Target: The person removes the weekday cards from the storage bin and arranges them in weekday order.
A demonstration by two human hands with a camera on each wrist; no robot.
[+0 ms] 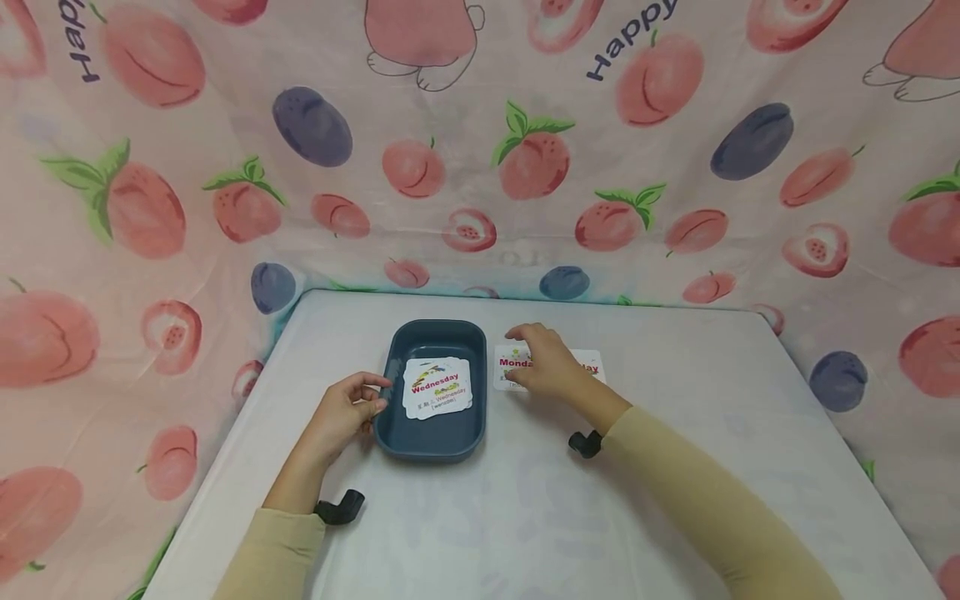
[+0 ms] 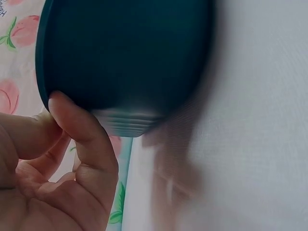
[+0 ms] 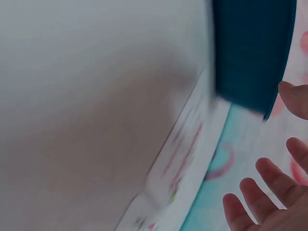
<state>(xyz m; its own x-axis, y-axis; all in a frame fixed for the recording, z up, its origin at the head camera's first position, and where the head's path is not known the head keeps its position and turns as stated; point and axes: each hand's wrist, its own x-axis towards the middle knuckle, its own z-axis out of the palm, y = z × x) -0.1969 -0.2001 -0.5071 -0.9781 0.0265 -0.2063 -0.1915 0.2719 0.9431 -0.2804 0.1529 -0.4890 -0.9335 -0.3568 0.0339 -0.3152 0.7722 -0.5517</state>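
A dark blue-grey tray (image 1: 431,442) stands on the white table, with a small stack of cards (image 1: 437,388) inside, the top one reading Wednesday. My left hand (image 1: 343,417) pinches the tray's left rim; in the left wrist view the left hand (image 2: 72,163) has thumb and finger at the edge of the tray (image 2: 125,57). My right hand (image 1: 551,362), fingers spread and holding nothing, is over the Monday card (image 1: 510,379) and a second card (image 1: 592,362) beside it. The right wrist view shows the right hand (image 3: 274,192) above the cards (image 3: 178,149).
The white table (image 1: 555,517) reaches back to a curtain (image 1: 465,117) printed with peaches and plums. To the right of the tray lie the cards, near the back edge. A black wrist mount (image 1: 341,507) is at the left wrist, another (image 1: 585,443) at the right.
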